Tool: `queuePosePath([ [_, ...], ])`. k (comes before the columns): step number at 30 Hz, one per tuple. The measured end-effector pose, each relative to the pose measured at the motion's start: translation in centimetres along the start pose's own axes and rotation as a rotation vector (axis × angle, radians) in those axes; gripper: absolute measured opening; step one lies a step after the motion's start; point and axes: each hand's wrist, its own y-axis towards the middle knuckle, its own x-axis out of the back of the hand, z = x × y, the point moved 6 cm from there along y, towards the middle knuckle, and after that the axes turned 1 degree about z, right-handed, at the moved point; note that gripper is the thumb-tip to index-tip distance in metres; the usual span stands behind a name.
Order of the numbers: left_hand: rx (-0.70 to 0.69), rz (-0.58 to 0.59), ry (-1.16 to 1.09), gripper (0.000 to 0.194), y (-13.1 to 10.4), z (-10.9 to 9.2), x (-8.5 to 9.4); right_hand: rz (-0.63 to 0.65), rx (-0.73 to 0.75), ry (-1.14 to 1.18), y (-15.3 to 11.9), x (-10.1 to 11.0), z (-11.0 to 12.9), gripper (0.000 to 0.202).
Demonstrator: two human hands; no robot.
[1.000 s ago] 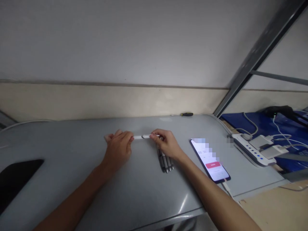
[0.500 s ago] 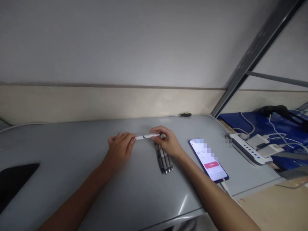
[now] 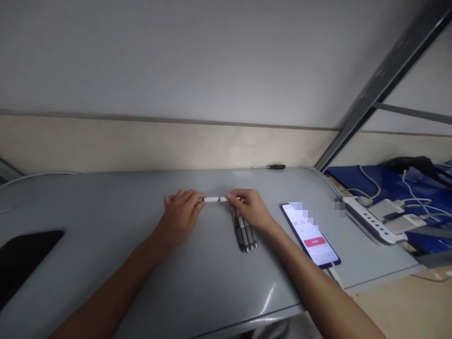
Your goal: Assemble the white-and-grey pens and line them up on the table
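A white pen (image 3: 211, 199) with a dark band lies level between my two hands, above the grey table (image 3: 197, 282). My left hand (image 3: 181, 212) pinches its left end. The fingers of my right hand (image 3: 249, 207) are closed round the right end and hide the tip. Just below my right hand, several pens (image 3: 246, 235) with grey grips and silver tips lie side by side on the table, their upper parts partly covered by the hand.
A lit phone (image 3: 310, 235) with a cable lies right of my right forearm. Beyond it is a white power strip (image 3: 374, 221) with plugs. A screwdriver (image 3: 276, 167) rests by the wall. A black object (image 3: 28, 259) is at the left.
The right fingers now close lower and flatter round the pen's right end, covering more of it. The view has shifted slightly, moving most things a little to the right.
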Motion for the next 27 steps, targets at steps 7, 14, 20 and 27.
queuePosePath([
  [7, -0.016, 0.019, -0.004, 0.025, 0.0, 0.0, -0.2, -0.022, 0.030, 0.011, -0.1, 0.1, 0.0, 0.024],
  [14, -0.025, -0.024, -0.050, 0.029, -0.3, 0.0, -0.1, 0.011, 0.105, -0.025, -0.3, -0.2, 1.1, 0.016],
  [20, -0.019, 0.009, -0.029, 0.029, -0.2, 0.0, -0.5, 0.002, 0.109, -0.181, -0.3, -0.1, 1.2, 0.028],
  [27, -0.003, 0.046, -0.022, 0.032, -0.2, 0.5, -1.0, -0.035, 0.200, -0.191, -0.3, 0.0, 1.6, 0.006],
])
